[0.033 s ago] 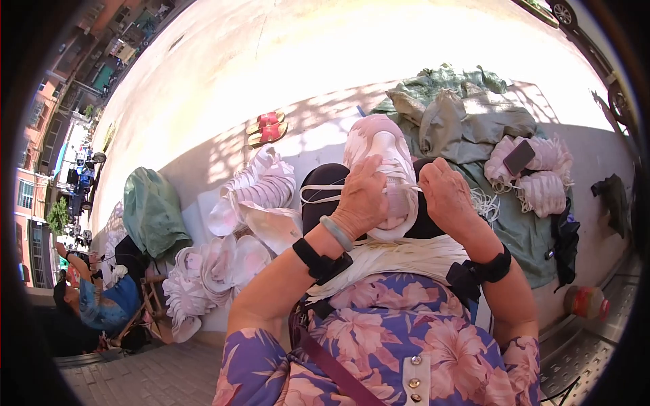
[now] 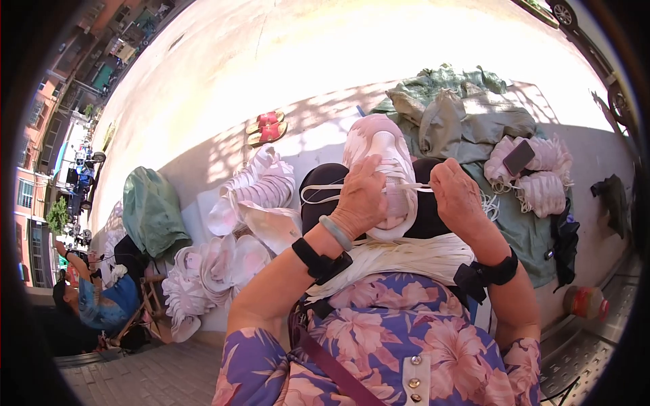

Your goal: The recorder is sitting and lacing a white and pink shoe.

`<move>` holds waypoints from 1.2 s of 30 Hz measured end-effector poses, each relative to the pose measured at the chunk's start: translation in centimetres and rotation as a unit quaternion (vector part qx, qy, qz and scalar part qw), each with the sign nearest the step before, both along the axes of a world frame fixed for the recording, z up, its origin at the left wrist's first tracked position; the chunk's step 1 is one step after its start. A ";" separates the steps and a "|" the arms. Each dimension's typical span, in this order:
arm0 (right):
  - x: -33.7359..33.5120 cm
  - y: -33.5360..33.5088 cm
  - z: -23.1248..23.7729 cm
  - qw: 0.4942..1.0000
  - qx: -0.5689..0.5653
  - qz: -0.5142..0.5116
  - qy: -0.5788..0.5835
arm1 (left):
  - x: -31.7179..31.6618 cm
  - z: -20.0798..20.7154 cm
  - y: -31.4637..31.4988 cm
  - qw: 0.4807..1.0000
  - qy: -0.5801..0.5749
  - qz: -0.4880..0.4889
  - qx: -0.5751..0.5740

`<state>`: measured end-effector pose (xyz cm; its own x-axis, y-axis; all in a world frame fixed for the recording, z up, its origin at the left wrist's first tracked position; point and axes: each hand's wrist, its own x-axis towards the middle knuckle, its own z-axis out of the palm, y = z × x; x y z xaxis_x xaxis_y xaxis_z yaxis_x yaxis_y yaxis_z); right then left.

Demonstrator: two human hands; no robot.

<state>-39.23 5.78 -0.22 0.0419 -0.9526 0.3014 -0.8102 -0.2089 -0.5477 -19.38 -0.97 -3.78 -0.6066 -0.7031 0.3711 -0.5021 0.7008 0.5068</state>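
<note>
A pale pink and white shoe [image 2: 382, 135] lies on my lap with its toe pointing away from me. My left hand [image 2: 365, 193] is closed on its lacing area, fingers curled by the tongue. A loop of white shoelace [image 2: 318, 193] sticks out on the left of that hand. To the right of the shoe, my right hand [image 2: 457, 193] pinches the lace, which runs taut from the shoe's right side. A thick bundle of flat white laces [image 2: 406, 260] rests across my lap, below the shoe. The fingertips of my left hand are partly hidden.
Stacked pinkish-white shoe uppers [image 2: 261, 183] lie on the left, beside a green sack [image 2: 152, 213]. At right, tied bundles [image 2: 542, 193] carry a phone [image 2: 518, 157], near grey-green cloth [image 2: 460, 118]. Red sandals [image 2: 267, 128] stand ahead. Another person [image 2: 101, 298] sits far left.
My right hand has moved slightly right, away from the shoe, and the lace between them now stretches straight. My left hand and the shoe stay in place.
</note>
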 end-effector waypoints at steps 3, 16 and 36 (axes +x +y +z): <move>-5.1 2.5 -2.3 0.998 -0.017 -0.051 0.029 | 0.5 0.5 -0.1 1.000 -0.005 -0.012 -0.002; -0.5 1.1 -3.2 0.991 -0.085 0.039 0.095 | 1.8 3.0 0.4 0.996 -0.015 0.041 -0.073; -13.3 6.8 -11.7 0.979 0.049 -0.113 0.162 | 1.2 0.5 0.4 0.998 0.018 0.059 -0.015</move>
